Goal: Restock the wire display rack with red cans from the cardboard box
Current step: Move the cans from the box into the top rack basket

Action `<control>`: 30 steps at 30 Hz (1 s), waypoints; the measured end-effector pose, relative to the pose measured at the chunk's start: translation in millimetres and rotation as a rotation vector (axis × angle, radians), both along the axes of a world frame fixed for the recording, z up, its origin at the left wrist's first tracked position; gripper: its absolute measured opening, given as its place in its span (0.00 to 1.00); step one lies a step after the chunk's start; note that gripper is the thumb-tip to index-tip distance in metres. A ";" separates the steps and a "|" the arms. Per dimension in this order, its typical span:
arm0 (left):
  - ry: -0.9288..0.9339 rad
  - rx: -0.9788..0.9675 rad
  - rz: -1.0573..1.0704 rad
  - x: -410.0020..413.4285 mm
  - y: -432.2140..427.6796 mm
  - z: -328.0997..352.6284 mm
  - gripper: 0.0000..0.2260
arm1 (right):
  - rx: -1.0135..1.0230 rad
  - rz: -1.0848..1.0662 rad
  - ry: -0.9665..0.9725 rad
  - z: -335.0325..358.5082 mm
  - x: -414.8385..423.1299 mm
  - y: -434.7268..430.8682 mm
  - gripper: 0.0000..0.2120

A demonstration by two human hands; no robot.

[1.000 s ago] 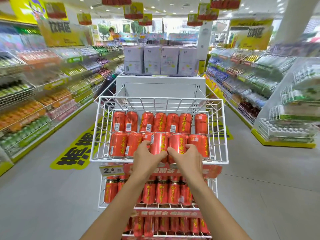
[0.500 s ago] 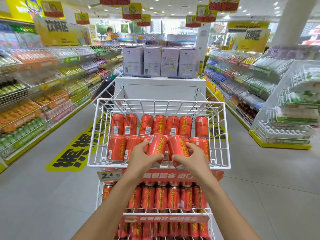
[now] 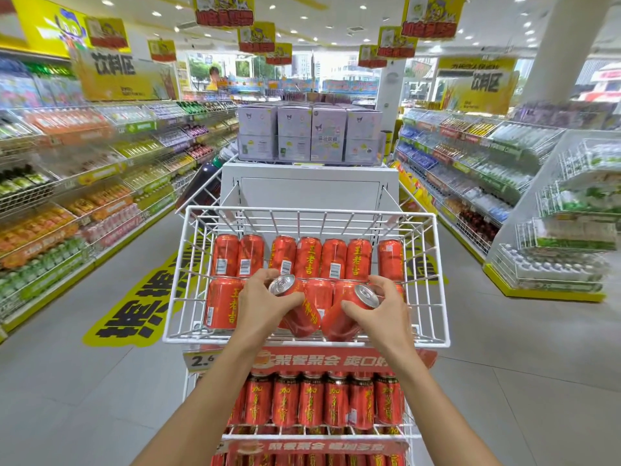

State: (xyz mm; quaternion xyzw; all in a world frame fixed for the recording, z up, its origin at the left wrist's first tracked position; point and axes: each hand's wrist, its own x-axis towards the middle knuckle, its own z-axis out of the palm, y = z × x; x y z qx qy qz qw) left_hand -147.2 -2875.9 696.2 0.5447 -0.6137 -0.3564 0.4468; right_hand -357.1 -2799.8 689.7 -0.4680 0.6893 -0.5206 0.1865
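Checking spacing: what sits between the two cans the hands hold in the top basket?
Another red can of the front row, partly hidden; head view.

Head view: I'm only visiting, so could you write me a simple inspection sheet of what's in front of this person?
Surface: white wire basket at the top of the rack; lower cans stand on the shelf below.
Job's things: back row of red cans upright; left can and right can tilted at the front, silver tops up; cardboard box not in view.
Clutter: nothing seen.
Hands: left hand grips the left can; right hand grips the right can.
Cables: nothing seen.
Surroundings: shop aisle; left shelves and right shelves of drinks; purple boxes behind the rack; yellow floor sticker.
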 end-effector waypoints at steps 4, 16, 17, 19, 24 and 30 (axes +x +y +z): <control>0.000 0.009 0.013 -9.1 -11.2 -4.6 0.20 | -0.005 0.042 0.002 -5.5 4.7 -18.0 0.39; -0.201 0.016 -0.025 -25.7 -32.0 -18.4 0.20 | 0.061 0.089 -0.040 -20.6 7.9 -41.4 0.40; -0.217 0.005 -0.028 -26.7 -30.5 -15.5 0.20 | 0.068 0.079 -0.028 -21.1 8.0 -43.0 0.41; -0.253 -0.001 -0.036 -28.4 -27.6 -13.5 0.21 | 0.082 0.054 0.024 -21.0 9.1 -45.7 0.43; -0.242 -0.024 -0.011 -32.1 -22.7 -14.8 0.21 | 0.085 -0.016 0.018 -22.1 10.7 -47.7 0.40; -0.151 -0.062 0.084 -7.4 -28.2 6.0 0.26 | 0.014 0.025 -0.033 0.7 36.0 -66.5 0.39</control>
